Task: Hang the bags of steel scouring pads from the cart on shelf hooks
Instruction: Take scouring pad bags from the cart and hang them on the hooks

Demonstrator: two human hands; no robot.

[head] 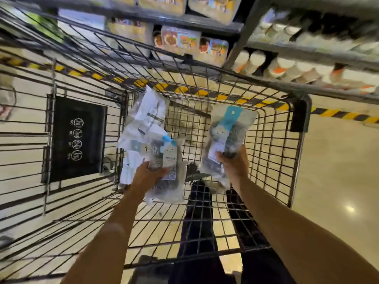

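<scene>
Two bags of steel scouring pads are held inside the wire cart [272,152], one in each hand. The left hand [147,171] grips the left bag [172,187] round its middle, fingers curled over its near edge. The right hand [233,162] grips the right bag [229,128] at its lower half, with the blue header card pointing away from the person. The hands are apart, with bare wire mesh between them. I cannot tell whether either bag is clear of the cart bottom.

Just beyond the left hand, a loose heap of pale packets [145,117] lies against the cart's far corner, touching the left bag. To the right of the right hand there is open room up to the cart's side wall. A black sign panel [78,140] hangs on the wall left of the left hand.

Past the far rim stand store shelves [205,25] of boxed goods and white bottles [287,68]. Striped hazard tape [338,114] runs along the floor. Dark trousers [196,222] show through the mesh below the arms.
</scene>
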